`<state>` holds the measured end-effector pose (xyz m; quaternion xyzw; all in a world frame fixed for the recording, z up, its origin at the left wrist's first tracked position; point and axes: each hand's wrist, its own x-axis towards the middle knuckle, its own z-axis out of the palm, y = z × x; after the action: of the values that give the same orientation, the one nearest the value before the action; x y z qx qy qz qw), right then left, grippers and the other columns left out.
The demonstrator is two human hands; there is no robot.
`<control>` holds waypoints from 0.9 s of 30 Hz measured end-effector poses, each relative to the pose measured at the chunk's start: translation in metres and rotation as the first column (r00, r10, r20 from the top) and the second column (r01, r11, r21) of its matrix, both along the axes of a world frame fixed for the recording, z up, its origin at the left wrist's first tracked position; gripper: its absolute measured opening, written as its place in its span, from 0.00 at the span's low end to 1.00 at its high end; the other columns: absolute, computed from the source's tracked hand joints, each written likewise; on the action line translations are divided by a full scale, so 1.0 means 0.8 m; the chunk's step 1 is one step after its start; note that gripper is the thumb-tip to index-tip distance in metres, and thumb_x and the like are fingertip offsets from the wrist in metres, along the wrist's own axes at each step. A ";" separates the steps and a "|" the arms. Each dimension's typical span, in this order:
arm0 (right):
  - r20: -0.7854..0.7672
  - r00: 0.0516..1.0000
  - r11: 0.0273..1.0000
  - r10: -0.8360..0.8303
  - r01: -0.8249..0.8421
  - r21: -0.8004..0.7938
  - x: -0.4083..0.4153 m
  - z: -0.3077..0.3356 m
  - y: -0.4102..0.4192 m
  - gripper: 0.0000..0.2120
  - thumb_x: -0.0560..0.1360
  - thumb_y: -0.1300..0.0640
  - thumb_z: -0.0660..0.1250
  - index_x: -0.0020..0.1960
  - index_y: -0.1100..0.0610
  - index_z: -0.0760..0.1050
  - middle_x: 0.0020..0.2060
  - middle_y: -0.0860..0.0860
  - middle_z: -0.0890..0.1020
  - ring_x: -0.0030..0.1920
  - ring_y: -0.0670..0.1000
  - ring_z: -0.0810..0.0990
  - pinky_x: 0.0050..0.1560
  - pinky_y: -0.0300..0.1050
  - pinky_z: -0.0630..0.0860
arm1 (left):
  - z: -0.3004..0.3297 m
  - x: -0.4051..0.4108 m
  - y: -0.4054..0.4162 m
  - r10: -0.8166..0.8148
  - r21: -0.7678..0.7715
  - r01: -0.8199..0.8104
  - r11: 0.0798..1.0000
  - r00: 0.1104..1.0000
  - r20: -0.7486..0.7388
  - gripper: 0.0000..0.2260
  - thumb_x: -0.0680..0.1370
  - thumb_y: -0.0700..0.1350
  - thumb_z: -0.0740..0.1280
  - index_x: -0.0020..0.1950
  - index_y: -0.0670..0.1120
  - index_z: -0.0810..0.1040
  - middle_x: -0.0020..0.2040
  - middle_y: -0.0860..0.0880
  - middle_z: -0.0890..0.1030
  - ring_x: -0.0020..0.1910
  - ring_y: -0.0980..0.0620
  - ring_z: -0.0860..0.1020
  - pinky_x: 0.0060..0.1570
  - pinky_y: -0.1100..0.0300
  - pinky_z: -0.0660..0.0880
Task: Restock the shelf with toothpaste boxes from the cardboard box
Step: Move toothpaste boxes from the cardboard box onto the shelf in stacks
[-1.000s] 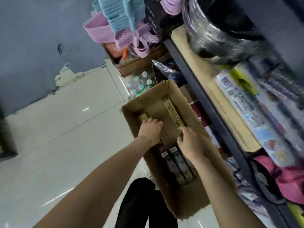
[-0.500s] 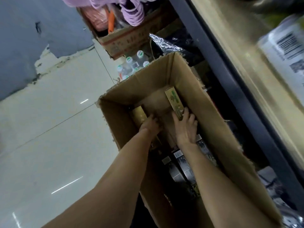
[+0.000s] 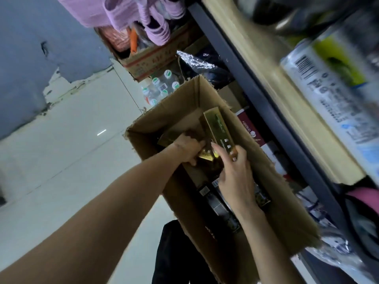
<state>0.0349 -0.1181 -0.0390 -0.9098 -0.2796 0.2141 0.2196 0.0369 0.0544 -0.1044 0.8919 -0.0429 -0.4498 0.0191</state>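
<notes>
- Dark toothpaste boxes [image 3: 217, 203] lie packed in the near end of the cardboard box [image 3: 287, 212], partly under the right forearm.
- Right hand [image 3: 235, 177]: grip clamped on a gold toothpaste box [image 3: 220, 131], tilted, far end raised.
- Left hand [image 3: 187, 149]: grip curled round another gold box [image 3: 206, 155], deeper in.
- Risk: lifting both together, a carton could catch the torn rim and slip out.
- Shelf edge [image 3: 256, 95] runs close on the right; open floor [image 3: 71, 150] left.

Upside-down "QUERRY" on a maroon box [image 3: 249, 128] beside the shelf, other print too blurred to read
</notes>
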 end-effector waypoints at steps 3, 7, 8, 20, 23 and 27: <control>-0.143 0.969 0.963 -0.200 0.221 0.153 -0.015 0.112 -0.040 0.32 0.73 0.66 0.66 0.68 0.39 0.65 0.63 0.53 0.67 0.55 0.47 0.73 0.47 0.30 0.75 | 0.103 0.000 0.005 0.393 -0.290 -0.353 0.890 0.914 0.095 0.37 0.73 0.57 0.70 0.74 0.45 0.57 0.63 0.44 0.75 0.61 0.43 0.74 0.55 0.55 0.70; -0.393 0.836 0.798 -0.384 0.514 0.313 -0.036 0.242 -0.082 0.28 0.73 0.60 0.60 0.64 0.32 0.61 0.58 0.44 0.73 0.54 0.41 0.76 0.46 0.31 0.74 | 0.250 -0.026 0.005 0.776 -0.621 -0.649 0.440 0.622 -0.100 0.30 0.72 0.52 0.72 0.64 0.45 0.58 0.57 0.47 0.77 0.49 0.52 0.78 0.45 0.62 0.76; -0.474 0.771 0.726 -0.426 0.604 0.330 -0.042 0.269 -0.090 0.28 0.75 0.61 0.61 0.65 0.34 0.60 0.57 0.42 0.75 0.52 0.36 0.77 0.44 0.30 0.74 | 0.286 -0.036 0.000 0.840 -0.663 -0.696 0.276 0.510 -0.186 0.27 0.73 0.50 0.72 0.62 0.46 0.58 0.54 0.49 0.77 0.47 0.56 0.78 0.40 0.66 0.76; -0.862 0.240 0.099 -0.447 0.971 0.219 -0.155 0.486 -0.156 0.13 0.73 0.61 0.67 0.57 0.50 0.75 0.51 0.52 0.80 0.46 0.50 0.79 0.44 0.45 0.72 | 0.547 -0.116 -0.119 0.743 -0.616 -0.684 -0.390 0.161 -0.650 0.32 0.62 0.60 0.73 0.63 0.50 0.74 0.52 0.47 0.84 0.51 0.48 0.82 0.53 0.48 0.77; -0.836 0.253 0.035 -0.488 0.962 0.271 -0.173 0.505 -0.182 0.19 0.72 0.63 0.67 0.60 0.48 0.72 0.49 0.51 0.80 0.46 0.50 0.78 0.44 0.45 0.71 | 0.569 -0.107 -0.152 0.722 -0.633 -0.725 -0.271 0.282 -0.632 0.30 0.59 0.60 0.75 0.60 0.54 0.77 0.52 0.49 0.84 0.52 0.48 0.82 0.56 0.48 0.76; -0.828 0.295 -0.004 -0.477 0.941 0.338 -0.182 0.525 -0.224 0.24 0.68 0.63 0.68 0.60 0.46 0.70 0.48 0.48 0.80 0.45 0.49 0.78 0.44 0.46 0.71 | 0.591 -0.093 -0.206 0.674 -0.635 -0.767 -0.091 0.422 -0.606 0.27 0.65 0.62 0.74 0.60 0.55 0.74 0.57 0.47 0.81 0.56 0.47 0.79 0.61 0.47 0.72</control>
<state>-0.1109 -0.2973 0.3814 -0.5951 0.2615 0.1227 0.7500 -0.0372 -0.1102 0.3684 0.5927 0.2209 -0.3112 0.7093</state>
